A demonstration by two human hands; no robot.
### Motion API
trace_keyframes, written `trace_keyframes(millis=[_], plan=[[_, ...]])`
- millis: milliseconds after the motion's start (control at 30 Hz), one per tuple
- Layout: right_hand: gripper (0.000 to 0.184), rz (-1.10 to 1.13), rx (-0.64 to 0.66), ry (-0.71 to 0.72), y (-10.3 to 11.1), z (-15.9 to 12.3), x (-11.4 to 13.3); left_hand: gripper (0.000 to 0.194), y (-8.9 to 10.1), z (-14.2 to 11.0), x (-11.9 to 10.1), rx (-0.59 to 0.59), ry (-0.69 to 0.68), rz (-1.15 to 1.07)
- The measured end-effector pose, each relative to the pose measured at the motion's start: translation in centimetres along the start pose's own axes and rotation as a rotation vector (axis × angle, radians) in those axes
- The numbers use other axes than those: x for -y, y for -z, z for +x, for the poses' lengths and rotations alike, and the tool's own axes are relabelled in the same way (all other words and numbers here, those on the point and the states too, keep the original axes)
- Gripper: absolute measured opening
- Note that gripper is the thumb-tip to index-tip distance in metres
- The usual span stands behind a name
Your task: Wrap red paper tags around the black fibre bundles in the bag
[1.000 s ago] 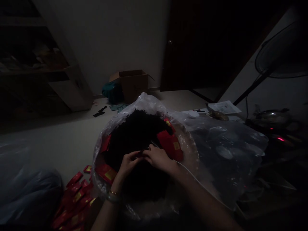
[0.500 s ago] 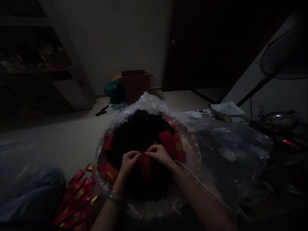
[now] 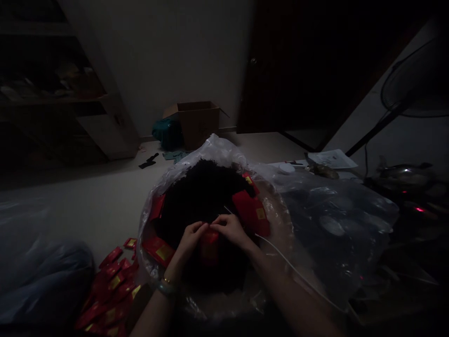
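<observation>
Before me is a round container lined with clear plastic (image 3: 219, 147), holding a heap of loose black material (image 3: 203, 187) that looks like dry tea leaves. Over this heap, my left hand (image 3: 189, 238) pinches the top edge of a small red packet (image 3: 209, 250) with a yellow label. My right hand (image 3: 229, 229) pinches the same edge from the other side, fingertips nearly touching the left ones. The packet hangs below the fingers; its contents cannot be seen. More red packets lie on the heap's right (image 3: 249, 210) and left (image 3: 159, 250) sides. A thin pale stick or handle (image 3: 228, 210) pokes out behind my right hand.
A pile of red packets (image 3: 112, 285) lies on the floor at left. Clear plastic sheeting (image 3: 336, 210) spreads at right, near a white cord (image 3: 291, 264), a kettle (image 3: 403, 172) and a standing fan (image 3: 417, 79). An open cardboard box (image 3: 199, 126) stands by the wall.
Both hands have shifted slightly and stay close together at the packet's top edge. The red packet has tilted, so its front and yellow label show more clearly.
</observation>
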State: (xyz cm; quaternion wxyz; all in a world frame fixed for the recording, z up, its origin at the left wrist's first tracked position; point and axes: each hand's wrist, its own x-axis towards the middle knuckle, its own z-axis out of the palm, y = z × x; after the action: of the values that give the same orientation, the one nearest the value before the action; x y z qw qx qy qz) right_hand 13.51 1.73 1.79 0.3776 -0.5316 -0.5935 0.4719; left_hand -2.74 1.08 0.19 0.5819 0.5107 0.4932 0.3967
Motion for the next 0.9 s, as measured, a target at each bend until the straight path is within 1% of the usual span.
trace_keyframes(millis=[67,100,133,200,267,300,333,400,433,500,600,667,733,800,833,900], plan=[[0.016,0.012,-0.034,-0.008,-0.3,0.1,-0.2,0.041,-0.3,0.1,0.6,0.087,0.058,-0.082],[0.017,0.01,-0.029,-0.016,-0.3,0.2,-0.3,0.044,-0.4,0.1,0.8,0.108,0.089,-0.104],[0.019,-0.002,-0.019,-0.019,-0.2,0.4,-0.4,0.045,-0.5,0.1,0.9,0.113,0.118,-0.117],[0.025,-0.102,-0.031,0.004,0.5,0.8,-0.7,0.046,-0.6,0.1,1.0,0.075,0.158,-0.134],[0.034,-0.342,-0.1,0.014,1.7,1.1,-1.2,0.048,-0.6,0.0,0.7,0.04,0.172,-0.157],[0.041,-0.502,-0.131,-0.005,2.2,1.1,-1.5,0.049,-0.5,0.0,0.5,0.029,0.171,-0.169],[0.05,-0.665,-0.133,-0.048,2.7,1.1,-1.8,0.05,-0.5,0.0,0.3,0.019,0.166,-0.181],[0.063,-0.925,-0.075,-0.152,3.2,0.8,-2.6,0.051,-0.5,-0.1,-0.1,-0.005,0.149,-0.198],[0.065,-1.004,-0.036,-0.194,3.3,0.7,-3.0,0.051,-0.5,-0.2,-0.3,-0.019,0.143,-0.201],[0.063,-1.069,0.017,-0.242,3.2,0.5,-3.6,0.05,-0.6,-0.2,-0.5,-0.035,0.136,-0.207],[0.057,-1.008,0.047,-0.23,3.5,0.6,-3.9,0.05,-0.6,-0.3,-0.5,-0.039,0.133,-0.219],[0.048,-0.913,0.028,-0.166,4.2,0.7,-3.5,0.05,-0.7,-0.3,-0.5,-0.045,0.137,-0.223],[0.042,-0.802,-0.021,-0.087,5.0,0.8,-2.7,0.048,-0.7,-0.2,-0.4,-0.055,0.137,-0.213],[0.041,-0.687,-0.046,-0.025,5.5,0.7,-1.9,0.047,-0.7,-0.2,-0.4,-0.064,0.13,-0.195],[0.043,-0.625,-0.032,-0.007,5.6,0.7,-1.6,0.046,-0.7,-0.2,-0.4,-0.069,0.124,-0.187],[0.05,-0.486,0.056,0.007,5.6,0.4,-1.4,0.046,-0.6,-0.1,-0.3,-0.075,0.115,-0.175]])
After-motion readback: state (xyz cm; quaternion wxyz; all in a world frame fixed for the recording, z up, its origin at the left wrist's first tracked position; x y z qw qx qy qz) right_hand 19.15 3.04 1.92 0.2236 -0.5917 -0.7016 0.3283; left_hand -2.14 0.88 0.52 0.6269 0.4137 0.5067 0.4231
